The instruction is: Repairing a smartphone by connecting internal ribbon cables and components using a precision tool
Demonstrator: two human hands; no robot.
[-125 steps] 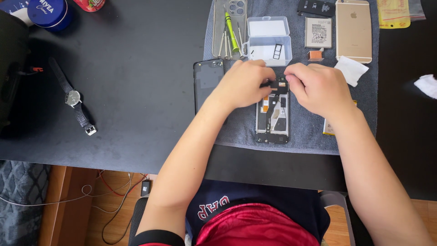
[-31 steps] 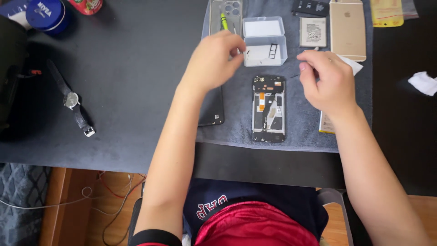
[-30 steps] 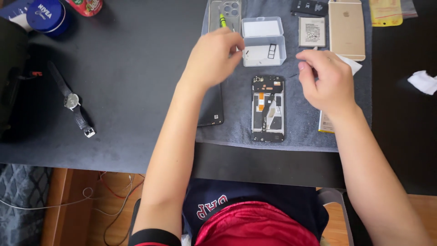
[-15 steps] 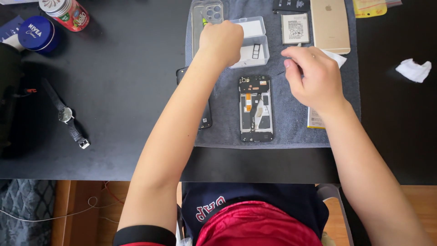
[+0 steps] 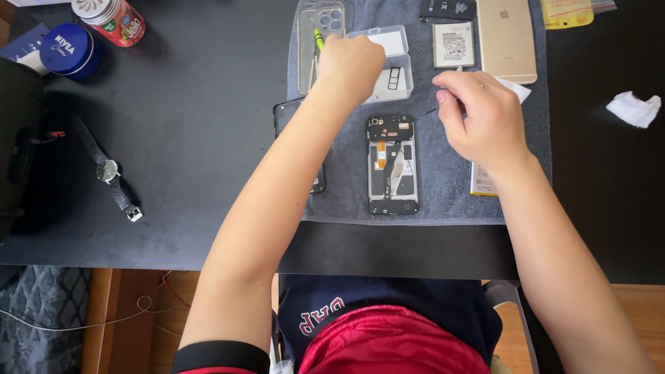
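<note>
An opened black phone (image 5: 392, 164) with its insides showing lies on a grey towel (image 5: 443, 201). My left hand (image 5: 350, 64) reaches past it to the far end of the towel. Its fingers are curled on the lower end of a green-handled tool (image 5: 318, 37), which lies on a clear phone case (image 5: 331, 15) beside a small clear plastic box (image 5: 398, 73). My right hand (image 5: 478, 114) hovers to the right of the open phone. It pinches a thin dark tool (image 5: 432, 110) whose tip points left.
A second black phone (image 5: 284, 114) lies partly under my left forearm. A battery (image 5: 453, 45), a gold phone (image 5: 506, 38) and a yellow packet (image 5: 566, 12) sit at the far right. A wristwatch (image 5: 109, 170), a blue tin (image 5: 66, 50), a can (image 5: 111, 17) and a white tissue (image 5: 632, 107) lie on the black table (image 5: 194, 138).
Both hands have left the open phone. The left hand moved up to the tools on the clear case; the right hand lifted off to the right with the thin tool.
</note>
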